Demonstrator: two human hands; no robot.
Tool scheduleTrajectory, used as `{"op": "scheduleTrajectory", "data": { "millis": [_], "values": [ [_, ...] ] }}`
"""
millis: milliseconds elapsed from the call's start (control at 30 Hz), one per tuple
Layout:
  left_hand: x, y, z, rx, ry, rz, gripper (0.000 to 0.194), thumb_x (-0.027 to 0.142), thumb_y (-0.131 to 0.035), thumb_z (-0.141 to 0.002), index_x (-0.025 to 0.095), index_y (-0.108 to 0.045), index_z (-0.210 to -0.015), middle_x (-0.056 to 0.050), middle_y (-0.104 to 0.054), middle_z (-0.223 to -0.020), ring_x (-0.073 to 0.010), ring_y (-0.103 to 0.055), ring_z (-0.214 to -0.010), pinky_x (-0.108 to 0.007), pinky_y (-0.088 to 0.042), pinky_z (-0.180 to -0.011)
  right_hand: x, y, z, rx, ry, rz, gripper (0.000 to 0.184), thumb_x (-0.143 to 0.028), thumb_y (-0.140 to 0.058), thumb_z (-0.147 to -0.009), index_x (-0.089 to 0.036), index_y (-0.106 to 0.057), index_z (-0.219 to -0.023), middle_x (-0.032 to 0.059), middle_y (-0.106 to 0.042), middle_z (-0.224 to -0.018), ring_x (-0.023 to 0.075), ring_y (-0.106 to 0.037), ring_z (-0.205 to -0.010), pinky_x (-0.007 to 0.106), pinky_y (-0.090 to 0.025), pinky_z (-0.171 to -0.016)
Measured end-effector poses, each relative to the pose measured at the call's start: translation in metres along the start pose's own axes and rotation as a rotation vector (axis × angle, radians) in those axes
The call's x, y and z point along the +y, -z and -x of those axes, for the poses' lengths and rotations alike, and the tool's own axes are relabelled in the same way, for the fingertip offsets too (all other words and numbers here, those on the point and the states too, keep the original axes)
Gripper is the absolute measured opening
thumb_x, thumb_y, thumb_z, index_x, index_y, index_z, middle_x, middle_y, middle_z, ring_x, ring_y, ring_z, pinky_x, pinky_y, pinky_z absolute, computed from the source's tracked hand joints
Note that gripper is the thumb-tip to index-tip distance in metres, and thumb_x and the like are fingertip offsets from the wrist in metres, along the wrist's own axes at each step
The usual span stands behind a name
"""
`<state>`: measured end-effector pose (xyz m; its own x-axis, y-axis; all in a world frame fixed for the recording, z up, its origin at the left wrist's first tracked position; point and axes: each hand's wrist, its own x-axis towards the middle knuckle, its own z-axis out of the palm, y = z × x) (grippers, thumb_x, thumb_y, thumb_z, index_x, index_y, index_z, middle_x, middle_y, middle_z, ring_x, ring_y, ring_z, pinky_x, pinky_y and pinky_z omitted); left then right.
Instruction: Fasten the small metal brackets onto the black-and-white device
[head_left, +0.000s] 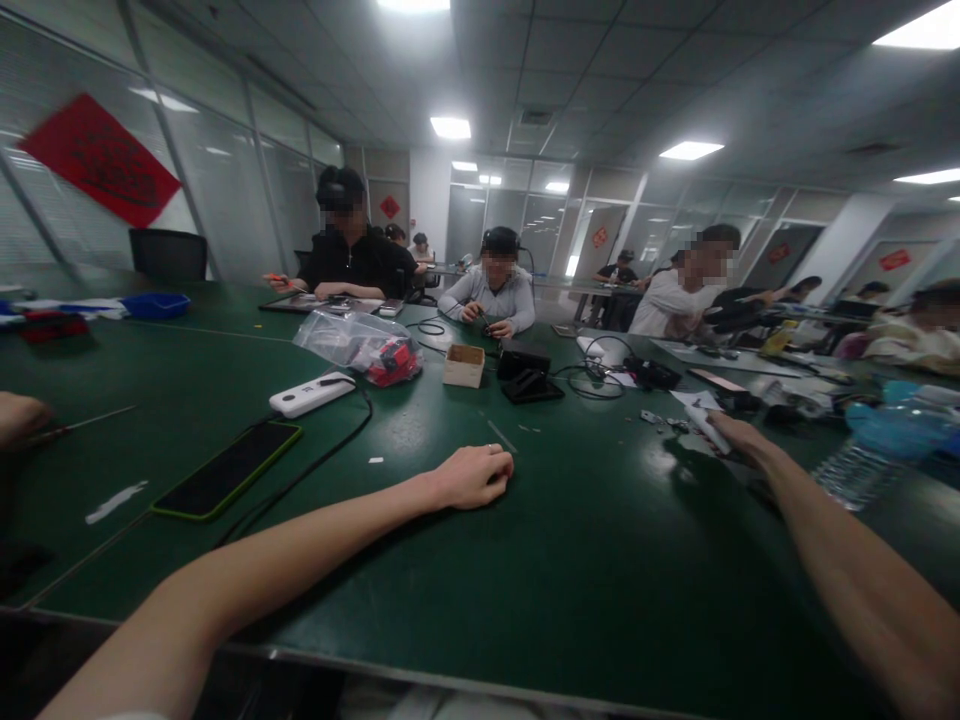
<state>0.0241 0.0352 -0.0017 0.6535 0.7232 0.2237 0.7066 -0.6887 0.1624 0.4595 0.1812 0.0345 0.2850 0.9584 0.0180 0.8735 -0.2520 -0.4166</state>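
Note:
My left hand (474, 478) rests on the green table (570, 590) with its fingers curled in; nothing shows between thumb and fingers. Out to the right, my right hand (741, 440) is closed on a white oblong object (709, 430), whose exact kind I cannot make out. Small metal-looking parts (667, 420) lie just left of that object. Ahead of my left hand are a thin clear strip (501, 436) and a small open cardboard box (464, 366). A white scrap (376, 460) lies to its left.
To the left are a phone in a green case (229, 470), a white power bank (312, 395) with a black cable, and a plastic bag (352, 340) with red items. A black stand (531, 375) sits ahead, a water bottle (877, 445) right. Another person's hand (21, 418) is at far left.

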Motion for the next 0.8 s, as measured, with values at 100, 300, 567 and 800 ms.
{"op": "scheduleTrajectory", "data": {
  "millis": [100,300,567,800],
  "values": [
    [0.0,0.0,0.0,0.009,0.004,0.003,0.011,0.022,-0.045,-0.083,0.02,-0.052,-0.092,-0.002,-0.056,-0.092,-0.0148,-0.056,-0.076,-0.024,-0.043,-0.067,-0.026,0.001,0.013,-0.079,0.055,0.08,0.047,-0.036,-0.034,-0.09,-0.008,-0.058,-0.062,0.0155,-0.057,-0.057,0.0176,-0.054,-0.053,0.027,-0.037,-0.053],
    [0.002,0.001,-0.001,0.105,0.132,0.05,0.024,0.037,-0.047,-0.087,0.018,-0.051,-0.101,-0.005,-0.058,-0.095,-0.0174,-0.058,-0.082,-0.028,-0.044,-0.071,-0.104,-0.036,0.098,-0.207,0.427,0.139,0.035,-0.049,-0.059,-0.073,-0.014,-0.062,-0.071,0.0068,-0.063,-0.069,0.0161,-0.056,-0.063,0.023,-0.033,-0.054],
    [-0.011,-0.008,-0.002,0.113,0.153,0.058,0.022,0.031,-0.041,-0.092,0.017,-0.057,-0.096,-0.005,-0.061,-0.094,-0.0176,-0.058,-0.085,-0.027,-0.044,-0.073,-0.173,-0.097,0.21,-0.352,0.738,0.022,0.044,-0.057,-0.049,-0.08,-0.017,-0.056,-0.064,0.0025,-0.059,-0.061,0.0116,-0.049,-0.05,0.022,-0.03,-0.046],
    [-0.015,-0.01,-0.002,0.109,0.162,0.099,0.023,0.03,-0.039,-0.093,0.017,-0.058,-0.097,-0.005,-0.061,-0.093,-0.0166,-0.058,-0.084,-0.026,-0.045,-0.073,-0.156,-0.108,0.183,-0.19,0.871,-0.138,0.026,-0.041,-0.046,-0.087,-0.016,-0.055,-0.081,-0.0009,-0.056,-0.064,0.0114,-0.049,-0.056,0.023,-0.036,-0.053]
  ]
}}
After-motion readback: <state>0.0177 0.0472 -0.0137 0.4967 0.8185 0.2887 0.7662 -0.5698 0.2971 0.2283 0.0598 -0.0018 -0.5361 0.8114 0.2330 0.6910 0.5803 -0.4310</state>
